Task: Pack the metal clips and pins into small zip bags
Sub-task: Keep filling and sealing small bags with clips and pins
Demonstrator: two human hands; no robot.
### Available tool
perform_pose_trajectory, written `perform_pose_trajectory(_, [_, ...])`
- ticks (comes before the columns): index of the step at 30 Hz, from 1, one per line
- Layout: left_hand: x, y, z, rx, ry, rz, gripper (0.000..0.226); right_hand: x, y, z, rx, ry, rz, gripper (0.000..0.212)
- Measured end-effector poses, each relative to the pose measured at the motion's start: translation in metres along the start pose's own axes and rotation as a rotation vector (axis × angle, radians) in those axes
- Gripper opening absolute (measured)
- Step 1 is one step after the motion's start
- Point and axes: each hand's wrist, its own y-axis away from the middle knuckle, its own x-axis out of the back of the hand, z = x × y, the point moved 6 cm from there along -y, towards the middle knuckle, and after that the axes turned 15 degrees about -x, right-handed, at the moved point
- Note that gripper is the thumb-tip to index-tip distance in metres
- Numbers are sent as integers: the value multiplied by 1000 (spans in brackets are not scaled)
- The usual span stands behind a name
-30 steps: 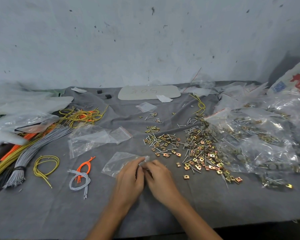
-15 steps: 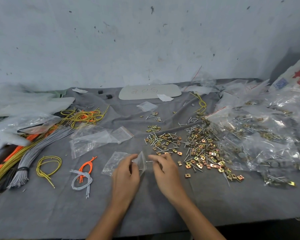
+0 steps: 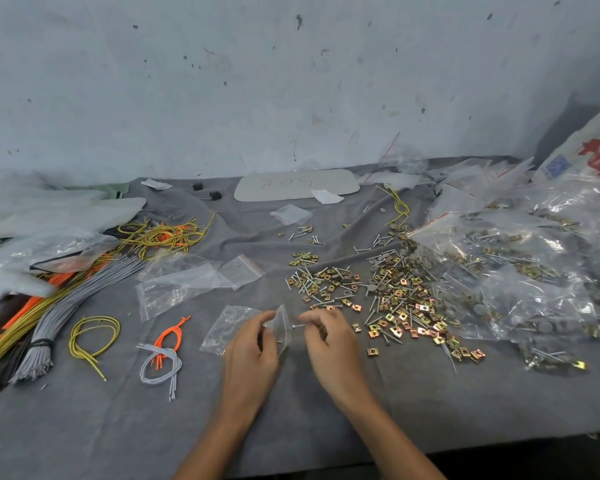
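Clear plastic bag [image 3: 227, 329] lying on the grey-clothed desk [image 3: 326, 410], its mouth lifted and pinched by the left hand [image 3: 253, 348] so that it faces the right hand [image 3: 329, 341], which pinches a pin [image 3: 298, 326] just beside the opening; the hands are near but apart. The bag looks almost empty, its contents too faint to tell. A loose pile [image 3: 388, 299] of clips and pins sits just right of the hands, within reach. Empty bags [image 3: 187, 278] lie to the left; filled bags [image 3: 534, 271], holding clips and pins, are heaped at right.
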Motion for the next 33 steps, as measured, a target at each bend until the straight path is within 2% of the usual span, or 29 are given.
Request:
perform_pose_trajectory(8, [0, 1, -1, -3, 11, 8, 29, 21, -2, 9, -146, -184, 203, 21])
perform_pose_trajectory(13, [-1, 1, -3, -2, 13, -2, 29, 19, -1, 7, -126, -157, 175, 32])
perform_pose_trajectory(23, [-1, 0, -3, -22, -9, -3, 31, 9, -7, 11, -122, -41, 107, 21])
perform_pose_trajectory(27, [-1, -1, -2, -34, -7, 2, 31, 26, -39, 5, -63, 96, 82, 18])
perform_pose_trajectory(33, [-2, 0, -8, -20, 2, 8, 32, 54, -106, 12, -60, 518, 118, 13])
